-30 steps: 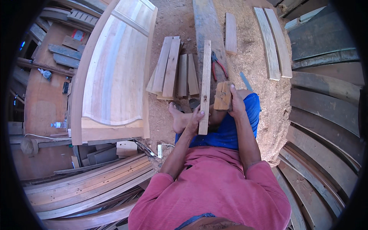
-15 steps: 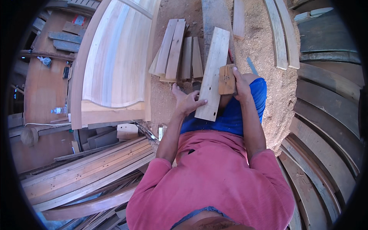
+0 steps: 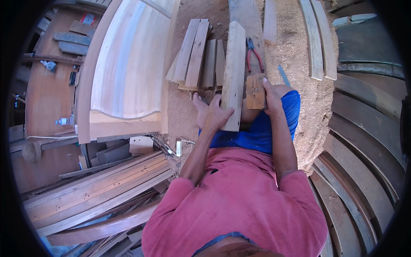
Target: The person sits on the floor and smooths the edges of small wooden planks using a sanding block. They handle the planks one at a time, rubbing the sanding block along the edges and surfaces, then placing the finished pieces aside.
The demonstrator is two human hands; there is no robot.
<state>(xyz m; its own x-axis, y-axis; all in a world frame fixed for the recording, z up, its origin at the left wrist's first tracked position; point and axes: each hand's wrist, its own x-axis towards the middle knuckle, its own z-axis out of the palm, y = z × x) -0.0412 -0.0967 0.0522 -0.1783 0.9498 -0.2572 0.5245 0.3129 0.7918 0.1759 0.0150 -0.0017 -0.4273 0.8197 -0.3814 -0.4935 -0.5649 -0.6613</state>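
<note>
The left hand (image 3: 219, 113) is closed on the near end of a pale wooden plank (image 3: 234, 77), its thumb laid over the face and its fingers at the left edge, partly hidden. The plank stretches away from that hand, its far end well beyond it. The right hand (image 3: 272, 98) grasps a brown rectangular wooden block (image 3: 255, 92) by its right side, thumb at the edge; its other fingers are mostly out of sight, so their exact hold cannot be told. The block sits just left of this hand, near the plank.

Under and between the hands are blue shorts (image 3: 278, 120), with a bare foot (image 3: 200, 107) just left of the left hand. Ahead of the right hand, beyond the block, lie red-handled pliers (image 3: 251, 49), and a thin bluish strip (image 3: 283, 75) rests near, a little to its right. Beyond the left hand and slightly left is a stack of short boards (image 3: 197, 55).

Farther left of the left hand lies a large panelled wooden door (image 3: 128, 64). Well ahead and right of the right hand, two long narrow boards (image 3: 311, 40) lie side by side on sawdust-strewn ground (image 3: 295, 55).
</note>
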